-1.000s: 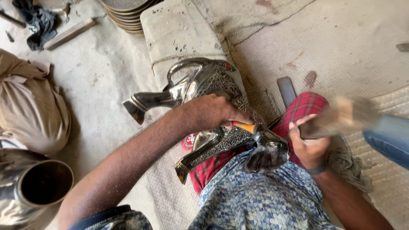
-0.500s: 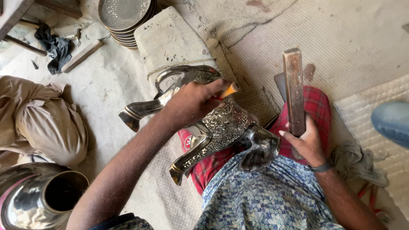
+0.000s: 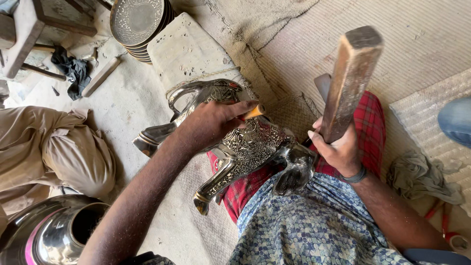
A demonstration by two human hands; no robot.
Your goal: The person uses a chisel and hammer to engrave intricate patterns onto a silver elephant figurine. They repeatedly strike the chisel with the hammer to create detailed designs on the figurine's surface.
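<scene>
Both my hands are closed: my right hand [image 3: 338, 147] around a squared wooden mallet [image 3: 351, 81], my left hand [image 3: 216, 122] pinching what seems an orange-tipped punch [image 3: 254, 112] against the embossed, shiny metal figure [image 3: 245, 147] across my red-checked lap [image 3: 365, 127].

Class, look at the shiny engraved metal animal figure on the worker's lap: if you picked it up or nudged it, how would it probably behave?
The metal figure looks rigid, so it would probably keep its shape. Its polished legs and head could feel slippery, though the engraved body may give some grip. Lying on its side across the red checked cloth, steadied by the left hand, it might rock or slide if pushed.
</scene>
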